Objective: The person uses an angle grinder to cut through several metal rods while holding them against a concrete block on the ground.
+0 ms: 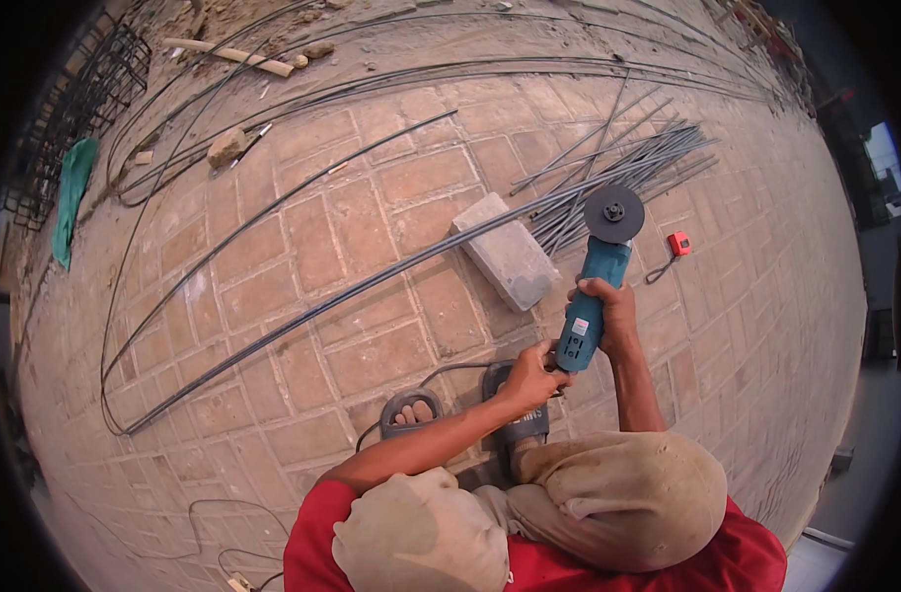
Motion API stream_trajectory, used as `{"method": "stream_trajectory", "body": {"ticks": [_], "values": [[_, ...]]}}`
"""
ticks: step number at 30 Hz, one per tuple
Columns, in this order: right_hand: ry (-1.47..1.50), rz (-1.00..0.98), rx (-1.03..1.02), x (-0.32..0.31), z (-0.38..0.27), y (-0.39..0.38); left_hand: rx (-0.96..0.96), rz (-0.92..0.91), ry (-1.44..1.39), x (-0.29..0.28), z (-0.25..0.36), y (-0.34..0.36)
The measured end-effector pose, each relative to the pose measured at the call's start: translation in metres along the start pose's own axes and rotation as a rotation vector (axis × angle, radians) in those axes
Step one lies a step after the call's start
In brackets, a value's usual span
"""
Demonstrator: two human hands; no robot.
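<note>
The person squats low on the brick floor (357, 306), with a grinder (585, 329) held up in front, a little right of centre. The right hand (613, 308) is wrapped firmly round its body. The left hand (531, 379) has its fingers bent at the near end; I can't tell whether they close on the casing or the cord. The dark disc (599, 221) sits at the far end. Just left of the grinder lies a grey block (510, 259), with long rods (307, 318) across its far end, running off near-left. Beyond it is a pile of short rods (668, 151). A red tape measure (678, 243) lies to the right.
</note>
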State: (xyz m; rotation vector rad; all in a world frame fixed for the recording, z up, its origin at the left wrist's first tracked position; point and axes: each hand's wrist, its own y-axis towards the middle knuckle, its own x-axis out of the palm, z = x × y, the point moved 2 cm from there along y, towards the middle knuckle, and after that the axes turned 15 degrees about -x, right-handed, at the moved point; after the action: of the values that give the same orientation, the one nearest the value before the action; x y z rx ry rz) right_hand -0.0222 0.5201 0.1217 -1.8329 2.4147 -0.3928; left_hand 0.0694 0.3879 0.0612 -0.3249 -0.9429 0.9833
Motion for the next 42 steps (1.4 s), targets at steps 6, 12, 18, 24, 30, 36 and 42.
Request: {"method": "stream_trajectory", "body": {"ticks": [6,12,18,24,30,36,42], "values": [[-0.208,-0.066,-0.034,-0.014,-0.007,0.019,0.246,0.162,0.565,-0.025,0.014,-0.007],[-0.863,-0.205,-0.296,-0.017,-0.023,0.052,0.562,0.934,1.318,-0.153,0.127,-0.043],[-1.109,-0.303,-0.271,-0.009,-0.003,0.073,0.299,0.738,1.54,-0.21,0.14,0.004],[-1.119,-0.352,-0.21,-0.003,0.002,0.081,0.143,0.78,1.34,-0.206,0.132,0.017],[-1.164,-0.331,-0.262,-0.008,0.004,0.087,0.179,0.815,1.334,-0.206,0.129,0.027],[-1.173,-0.394,-0.259,-0.001,0.011,0.089,0.204,0.851,1.34,-0.21,0.126,0.022],[-1.159,-0.376,-0.228,0.002,0.006,0.086,0.231,0.844,1.338,-0.209,0.126,0.024]]}}
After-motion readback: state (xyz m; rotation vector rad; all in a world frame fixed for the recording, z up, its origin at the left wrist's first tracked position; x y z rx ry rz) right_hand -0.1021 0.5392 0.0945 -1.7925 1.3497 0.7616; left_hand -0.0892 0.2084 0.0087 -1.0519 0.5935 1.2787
